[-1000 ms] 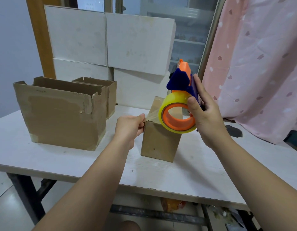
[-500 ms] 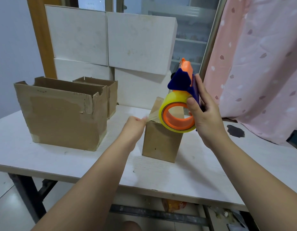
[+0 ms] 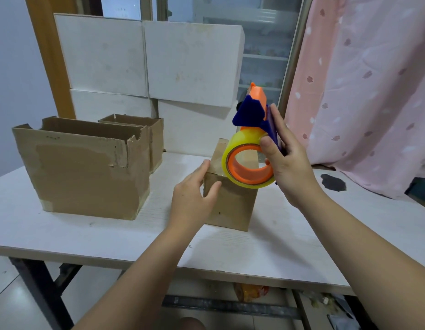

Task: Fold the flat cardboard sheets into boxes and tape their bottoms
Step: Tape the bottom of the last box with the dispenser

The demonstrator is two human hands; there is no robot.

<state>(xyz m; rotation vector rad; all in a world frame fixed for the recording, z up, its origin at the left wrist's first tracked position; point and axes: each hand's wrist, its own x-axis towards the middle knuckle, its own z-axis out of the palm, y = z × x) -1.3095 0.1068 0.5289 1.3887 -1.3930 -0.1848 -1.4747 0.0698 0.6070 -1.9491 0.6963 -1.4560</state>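
A small brown cardboard box (image 3: 230,206) stands on the white table (image 3: 111,239), its closed flaps facing up. My left hand (image 3: 193,196) lies against its near left corner with straight fingers, thumb on the front face, pressing the clear tape end onto the cardboard. My right hand (image 3: 290,160) grips a tape dispenser (image 3: 250,144) just above the box: a yellowish tape roll on an orange core with a blue and orange handle. A strip of clear tape runs from the roll down to the box top.
A large open cardboard box (image 3: 87,172) stands at the left, a smaller open one (image 3: 144,134) behind it. White cartons (image 3: 149,60) are stacked at the back. A pink curtain (image 3: 364,91) hangs at the right. A dark scrap (image 3: 333,183) lies on the table's right.
My left hand let go of the pinched tape end and opened, moving down onto the box's corner. The dispenser in my right hand stayed almost in place.
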